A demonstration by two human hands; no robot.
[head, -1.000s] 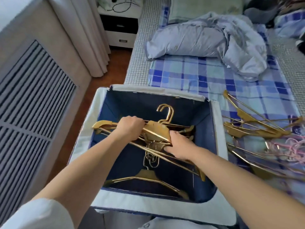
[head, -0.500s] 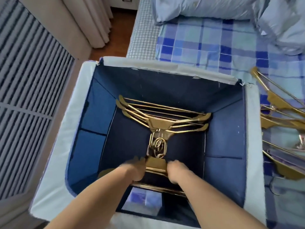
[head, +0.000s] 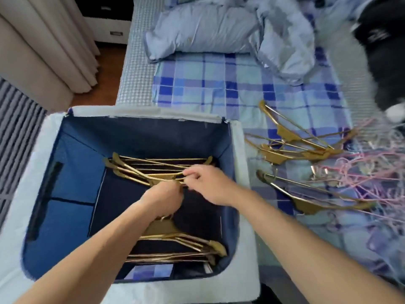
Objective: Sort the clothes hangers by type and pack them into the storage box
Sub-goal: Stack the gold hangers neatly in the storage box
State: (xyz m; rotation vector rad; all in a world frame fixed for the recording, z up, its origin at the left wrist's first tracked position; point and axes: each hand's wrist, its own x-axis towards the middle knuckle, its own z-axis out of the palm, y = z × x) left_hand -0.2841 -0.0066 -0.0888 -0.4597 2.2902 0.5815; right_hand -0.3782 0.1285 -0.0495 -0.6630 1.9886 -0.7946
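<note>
A blue fabric storage box with pale rim stands open beside the bed. Inside lie two stacks of gold hangers: a far stack and a near stack, hooks meeting in the middle. My left hand is curled over the hooks at the centre of the box. My right hand pinches an arm of the far stack's top hanger. More gold hangers lie on the bed to the right, beside a tangle of thin pink and purple hangers.
A checked blue sheet covers the bed, with a crumpled pale blue quilt at the back. Dark clothing lies at the far right. Curtains and a slatted panel stand to the left.
Both hands lowered a bundle of gold hangers into the box. Since then they have moved from the near stack up to the centre, and the right hand now pinches the far stack.
</note>
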